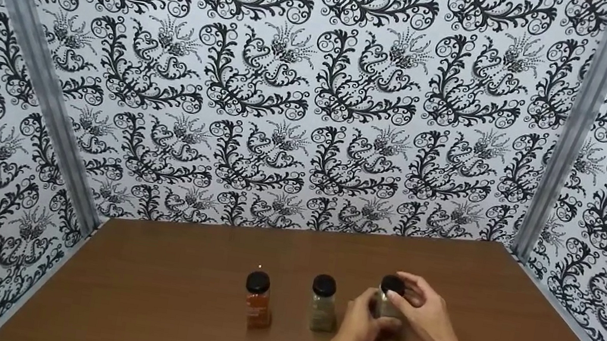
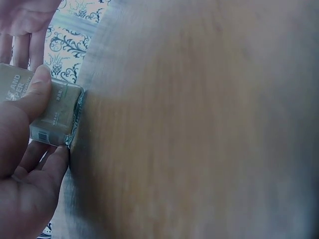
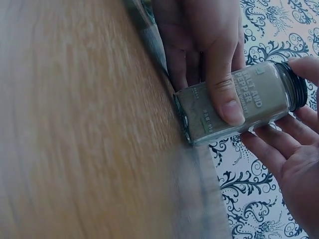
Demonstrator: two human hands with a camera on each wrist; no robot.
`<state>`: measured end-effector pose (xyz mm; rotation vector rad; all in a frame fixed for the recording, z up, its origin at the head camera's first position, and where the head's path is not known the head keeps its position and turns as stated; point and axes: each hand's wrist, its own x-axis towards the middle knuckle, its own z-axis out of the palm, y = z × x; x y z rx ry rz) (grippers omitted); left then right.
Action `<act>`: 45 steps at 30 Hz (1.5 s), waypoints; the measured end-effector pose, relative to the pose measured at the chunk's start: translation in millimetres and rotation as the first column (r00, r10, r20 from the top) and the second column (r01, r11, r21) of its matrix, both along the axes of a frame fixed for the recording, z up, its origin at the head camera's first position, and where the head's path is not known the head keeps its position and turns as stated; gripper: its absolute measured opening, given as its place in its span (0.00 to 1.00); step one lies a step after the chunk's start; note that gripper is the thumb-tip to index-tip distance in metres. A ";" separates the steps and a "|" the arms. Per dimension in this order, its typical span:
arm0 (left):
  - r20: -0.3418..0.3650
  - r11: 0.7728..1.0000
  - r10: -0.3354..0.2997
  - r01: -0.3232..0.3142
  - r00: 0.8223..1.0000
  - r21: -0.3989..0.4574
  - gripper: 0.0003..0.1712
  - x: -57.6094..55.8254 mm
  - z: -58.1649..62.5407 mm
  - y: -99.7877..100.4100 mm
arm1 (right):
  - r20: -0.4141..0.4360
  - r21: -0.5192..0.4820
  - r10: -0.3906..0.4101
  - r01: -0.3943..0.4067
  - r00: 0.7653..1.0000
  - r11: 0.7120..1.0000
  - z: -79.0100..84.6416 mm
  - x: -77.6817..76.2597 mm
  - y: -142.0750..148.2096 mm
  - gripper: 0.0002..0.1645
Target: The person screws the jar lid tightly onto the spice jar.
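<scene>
A square glass spice jar [image 1: 388, 307] with a black lid stands at the right of the row, between both hands. Its label reads "SALT AND PEPPER" in the right wrist view, where the jar body [image 3: 239, 102] looks filled with greyish-beige powder. My left hand [image 1: 362, 322] grips the lower body, its thumb [image 2: 39, 92] across the label side. Around the black lid [image 3: 294, 85] my right hand [image 1: 431, 317] has its thumb on one side and fingers on the other. The jar's base appears to meet the table.
To the left, a jar of greenish-grey spice [image 1: 322, 313] with a black lid stands upright. Further left is an upright jar of orange-red spice [image 1: 257, 308], also black-lidded. The brown wooden table [image 1: 159, 287] is enclosed by patterned black-and-white walls [image 1: 266, 99].
</scene>
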<state>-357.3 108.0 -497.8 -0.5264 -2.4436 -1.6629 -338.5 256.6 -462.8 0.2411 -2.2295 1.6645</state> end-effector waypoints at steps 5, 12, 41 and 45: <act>0.007 1.000 0.005 -0.005 1.000 0.001 0.26 -0.5 -1.3 0.7 | 0.000 0.014 -0.008 0.008 1.000 1.000 0.1 0.5 0.5 0.22; -0.010 1.000 0.012 -0.012 1.000 -0.011 0.26 0.5 -1.5 -0.4 | 0.017 0.021 -0.005 0.005 1.000 1.000 -1.9 -1.0 -0.4 0.23; -0.031 0.999 0.039 -0.039 0.999 -0.015 0.27 7.4 6.9 2.3 | -0.025 0.203 -0.149 0.151 0.989 0.968 -3.5 -0.8 -5.2 0.21; -0.063 0.999 0.042 -0.044 0.997 -0.021 0.26 7.5 5.3 1.6 | -0.059 0.201 -0.161 0.170 0.985 0.965 -4.6 -0.5 -6.4 0.20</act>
